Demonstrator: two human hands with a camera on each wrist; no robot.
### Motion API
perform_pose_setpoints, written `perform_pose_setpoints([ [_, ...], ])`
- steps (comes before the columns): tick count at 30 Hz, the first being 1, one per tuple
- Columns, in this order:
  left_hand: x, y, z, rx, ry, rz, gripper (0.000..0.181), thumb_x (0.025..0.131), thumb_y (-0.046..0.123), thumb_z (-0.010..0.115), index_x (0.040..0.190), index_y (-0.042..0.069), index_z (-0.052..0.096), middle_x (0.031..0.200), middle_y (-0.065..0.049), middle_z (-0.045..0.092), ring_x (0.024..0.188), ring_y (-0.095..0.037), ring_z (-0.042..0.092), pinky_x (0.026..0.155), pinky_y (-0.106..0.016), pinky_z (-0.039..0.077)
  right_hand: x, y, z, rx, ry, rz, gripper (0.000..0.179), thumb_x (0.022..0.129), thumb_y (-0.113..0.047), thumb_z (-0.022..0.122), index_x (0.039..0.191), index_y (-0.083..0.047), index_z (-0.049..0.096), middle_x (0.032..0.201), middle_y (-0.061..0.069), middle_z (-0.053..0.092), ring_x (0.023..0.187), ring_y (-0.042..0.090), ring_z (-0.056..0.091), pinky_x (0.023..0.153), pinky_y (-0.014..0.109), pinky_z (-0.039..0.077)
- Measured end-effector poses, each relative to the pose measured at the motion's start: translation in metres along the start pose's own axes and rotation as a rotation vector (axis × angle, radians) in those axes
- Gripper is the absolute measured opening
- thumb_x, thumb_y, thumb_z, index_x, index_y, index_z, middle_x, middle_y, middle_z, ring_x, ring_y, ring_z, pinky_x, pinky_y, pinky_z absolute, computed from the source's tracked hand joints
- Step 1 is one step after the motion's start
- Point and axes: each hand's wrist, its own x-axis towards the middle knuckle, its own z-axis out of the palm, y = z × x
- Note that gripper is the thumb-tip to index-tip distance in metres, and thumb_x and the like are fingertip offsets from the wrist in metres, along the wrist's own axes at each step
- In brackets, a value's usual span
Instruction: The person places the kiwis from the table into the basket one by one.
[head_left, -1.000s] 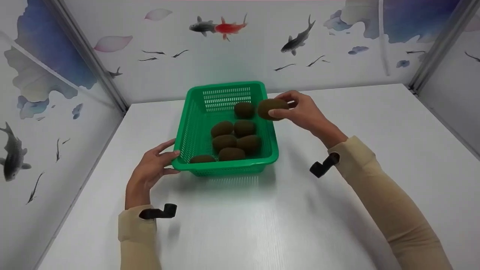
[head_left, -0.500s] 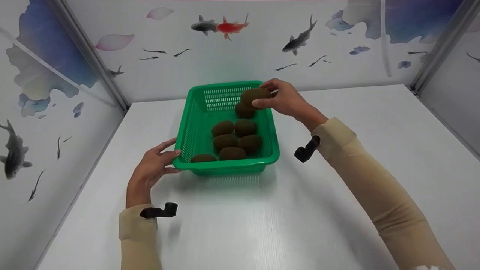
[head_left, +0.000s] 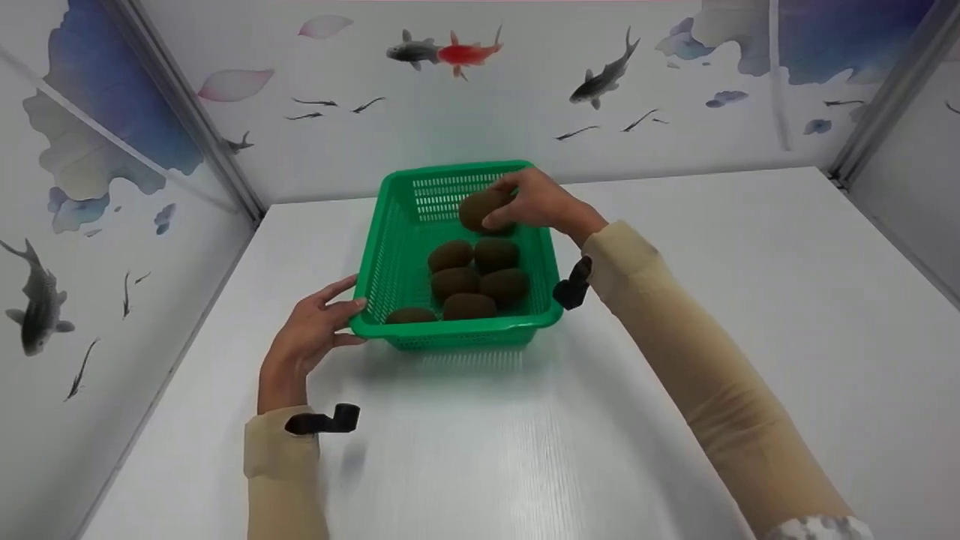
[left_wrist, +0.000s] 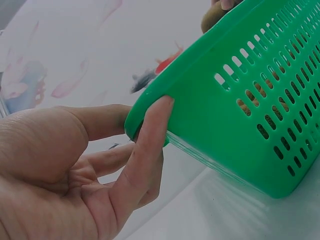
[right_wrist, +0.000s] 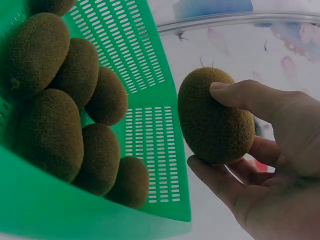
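A brown fuzzy kiwi (head_left: pixel 475 210) is pinched between the thumb and fingers of my right hand (head_left: pixel 536 199), over the far right part of a green plastic basket (head_left: pixel 456 331). The right wrist view shows the held kiwi (right_wrist: pixel 212 122) whole, with the thumb on one side and fingertips underneath. Several more kiwis (head_left: pixel 455 283) lie in the basket, mostly along its right and near sides; one is hidden behind the right hand. At the basket's near left corner my left hand (head_left: pixel 311 330) grips the rim, thumb and fingers on either side, as the left wrist view (left_wrist: pixel 150 130) confirms.
The basket stands on a white table (head_left: pixel 450 450) near its back edge. Behind it rises a white panel (head_left: pixel 480 112) printed with fish and petals, with a similar panel (head_left: pixel 112 247) on the left. Metal posts (head_left: pixel 187 105) mark the corners.
My right hand has carried the kiwi leftward from outside the basket's right rim to over its inside, covering the far kiwi there. My left hand has kept its grip on the rim.
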Motion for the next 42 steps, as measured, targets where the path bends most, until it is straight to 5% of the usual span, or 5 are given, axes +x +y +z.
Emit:
perform_pose_setpoints([
  [20, -0.003, 0.001, -0.001, 0.014, -0.004, 0.002, 0.066, 0.101, 0.028, 0.061, 0.159, 0.019, 0.03, 0.145, -0.021, 0.052, 0.103, -0.013, 0.068, 0.084, -0.028, 0.061, 0.035, 0.0, 0.046, 0.003, 0.09, 0.031, 0.045, 0.093, -0.022, 0.073, 0.132, -0.005, 0.06, 0.122, 0.011, 0.062, 0.104, 0.025, 0.056, 0.098, 0.039, 0.053],
  [32, -0.001, 0.002, 0.003, 0.016, -0.001, 0.017, 0.066, 0.101, 0.026, 0.061, 0.159, 0.017, 0.03, 0.145, -0.023, 0.052, 0.101, -0.012, 0.069, 0.082, -0.029, 0.062, 0.037, -0.003, 0.055, -0.021, 0.02, 0.077, 0.031, 0.094, -0.017, 0.072, 0.123, -0.008, 0.065, 0.116, 0.009, 0.064, 0.102, 0.024, 0.055, 0.1, 0.041, 0.052],
  [42, -0.002, 0.003, 0.004, 0.022, -0.007, -0.005, 0.066, 0.101, 0.027, 0.06, 0.159, 0.018, 0.029, 0.147, -0.022, 0.05, 0.103, -0.012, 0.068, 0.083, -0.027, 0.061, 0.036, -0.003, 0.056, -0.057, -0.003, 0.075, 0.054, 0.098, -0.014, 0.065, 0.149, -0.008, 0.047, 0.143, 0.012, 0.056, 0.119, 0.026, 0.054, 0.113, 0.043, 0.045],
])
